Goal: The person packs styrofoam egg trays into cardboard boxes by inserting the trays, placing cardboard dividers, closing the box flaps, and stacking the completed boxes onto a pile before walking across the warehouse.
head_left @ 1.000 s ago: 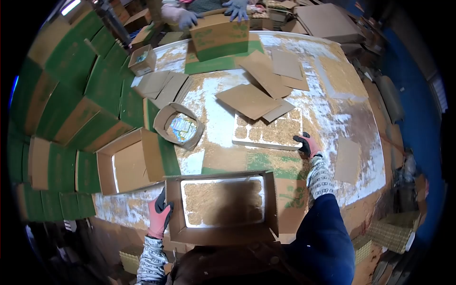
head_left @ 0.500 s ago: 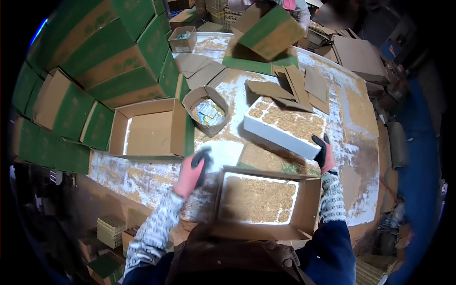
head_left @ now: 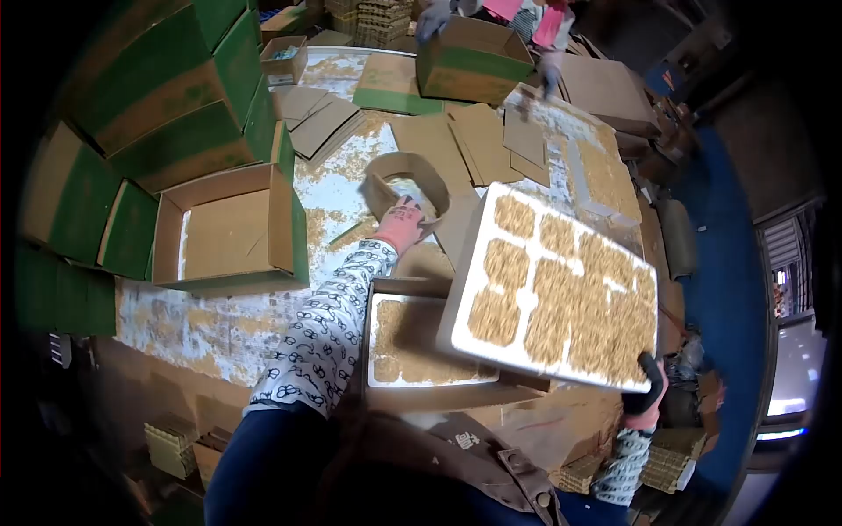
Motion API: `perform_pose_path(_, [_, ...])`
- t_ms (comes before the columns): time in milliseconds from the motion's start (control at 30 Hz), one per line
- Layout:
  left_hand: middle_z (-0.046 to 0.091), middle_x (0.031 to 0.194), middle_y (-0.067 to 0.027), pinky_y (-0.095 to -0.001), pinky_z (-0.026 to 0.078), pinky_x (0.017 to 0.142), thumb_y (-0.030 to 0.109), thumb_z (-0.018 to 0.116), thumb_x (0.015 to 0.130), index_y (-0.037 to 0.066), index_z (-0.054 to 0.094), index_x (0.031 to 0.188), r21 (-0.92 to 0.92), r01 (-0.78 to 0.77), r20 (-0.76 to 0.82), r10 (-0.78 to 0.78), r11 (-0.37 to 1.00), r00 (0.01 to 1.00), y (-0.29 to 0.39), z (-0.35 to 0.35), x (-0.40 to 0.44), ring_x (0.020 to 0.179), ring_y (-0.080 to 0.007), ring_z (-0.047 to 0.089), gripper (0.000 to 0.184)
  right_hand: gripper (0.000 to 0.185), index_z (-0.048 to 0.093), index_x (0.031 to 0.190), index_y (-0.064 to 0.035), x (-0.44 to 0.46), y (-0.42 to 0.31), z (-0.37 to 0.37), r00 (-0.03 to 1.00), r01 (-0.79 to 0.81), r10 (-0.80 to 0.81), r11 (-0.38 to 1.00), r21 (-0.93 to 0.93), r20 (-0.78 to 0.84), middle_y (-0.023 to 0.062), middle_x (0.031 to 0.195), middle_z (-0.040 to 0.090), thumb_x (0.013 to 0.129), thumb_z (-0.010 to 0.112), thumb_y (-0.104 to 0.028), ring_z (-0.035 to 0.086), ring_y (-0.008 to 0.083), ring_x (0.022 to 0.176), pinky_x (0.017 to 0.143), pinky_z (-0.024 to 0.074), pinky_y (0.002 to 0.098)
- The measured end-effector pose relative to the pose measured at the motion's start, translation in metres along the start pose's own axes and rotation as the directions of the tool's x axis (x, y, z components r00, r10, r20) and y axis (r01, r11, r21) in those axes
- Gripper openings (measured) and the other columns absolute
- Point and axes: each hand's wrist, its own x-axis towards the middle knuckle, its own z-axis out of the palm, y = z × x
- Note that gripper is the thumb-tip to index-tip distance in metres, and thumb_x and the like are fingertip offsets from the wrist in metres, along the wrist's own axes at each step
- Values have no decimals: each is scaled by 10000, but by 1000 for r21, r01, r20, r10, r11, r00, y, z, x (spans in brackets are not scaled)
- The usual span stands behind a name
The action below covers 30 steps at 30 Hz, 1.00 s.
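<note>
My right hand [head_left: 647,386], in a pink and black glove, grips the lower right corner of a white foam tray [head_left: 526,302] packed with brown grainy material. The tray is tilted and blurred, above the right part of an open cardboard box [head_left: 456,399]. A second white tray [head_left: 421,383] with the same filling lies inside that box, partly covered. My left hand [head_left: 400,224] reaches into a rounded cardboard container [head_left: 433,180], fingers stretched towards some light-coloured packets [head_left: 405,188]; its fingertips are partly hidden.
To the left stands an open cardboard box [head_left: 226,232], beside stacked green-and-brown boxes [head_left: 171,136]. Flat cardboard pieces [head_left: 481,140] lie beyond the container. Another filled tray [head_left: 605,180] is at the right. Across the table, a person's gloved hands [head_left: 433,21] are at a green-banded box [head_left: 474,66].
My right hand has raised and tilted the foam tray towards me. My left hand has moved forward into the rounded container, which has shifted right. The far person's box has turned upright.
</note>
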Motion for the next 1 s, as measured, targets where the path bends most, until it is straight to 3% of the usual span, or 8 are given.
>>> perform_pose_path(133, [515,1029,-104,-408,396,884,244,606,772,115,615,914,132,-36,-188,61,991,980,2,-24,-20,1018,-273,486,191,534,394,1324,-29,-38,-15,39,995,-95,95,994,52,2,155,1259,491,858,575,-217,519,290,1087,911,429,410])
perform_pose_path(233, [525,1056,-113,-398,395,904,169,659,723,102,623,963,67,-140,-253,153,988,955,2,-81,-54,1043,-291,484,251,563,377,1344,-46,-25,37,-18,645,684,-461,704,-192,609,156,1289,462,831,585,-151,495,289,1119,923,424,409])
perform_pose_path(333, [526,1062,-127,-380,423,886,90,677,680,91,613,971,3,-163,-354,153,987,923,8,-149,-97,1028,-312,499,298,633,375,1337,-25,-31,20,29,982,-146,144,989,6,121,180,1351,389,796,644,-213,430,301,1204,987,383,420])
perform_pose_path(433, [524,1041,-127,-374,432,865,102,682,679,76,612,969,21,-126,-434,123,992,893,27,-235,-151,1004,-311,510,299,680,374,1322,10,-40,-2,61,988,-127,128,992,-23,87,200,1367,364,776,678,-260,405,301,1228,1023,359,413])
perform_pose_path(533, [548,1078,-148,-359,425,879,56,668,669,57,609,986,-2,56,-503,-49,998,863,69,-312,-227,1019,-323,527,323,725,381,1307,27,10,40,-22,690,343,-251,939,-2,679,190,1359,384,748,710,-297,423,280,1212,1036,350,404])
perform_pose_path(633, [542,905,-184,-361,420,778,84,646,601,-73,575,854,-51,51,-613,-72,997,787,118,-354,-298,847,-304,535,306,726,379,1312,21,-22,2,43,664,393,-354,915,96,658,162,1351,407,771,682,-358,448,250,1181,1034,346,403])
perform_pose_path(733, [546,985,-188,-423,374,889,114,638,680,-81,562,905,15,320,-586,-251,947,770,141,-349,-369,955,-321,499,307,773,382,1323,-4,0,17,24,856,-147,275,941,-305,437,152,1380,373,793,608,-519,434,253,1192,1037,330,416])
perform_pose_path(1000, [536,1110,-155,-396,409,908,128,677,711,42,605,1020,5,780,-450,-695,626,561,55,-121,-419,1037,-331,510,329,691,302,1386,-90,41,80,14,794,-151,497,719,-678,350,149,1318,436,864,481,-504,497,281,1095,942,391,441])
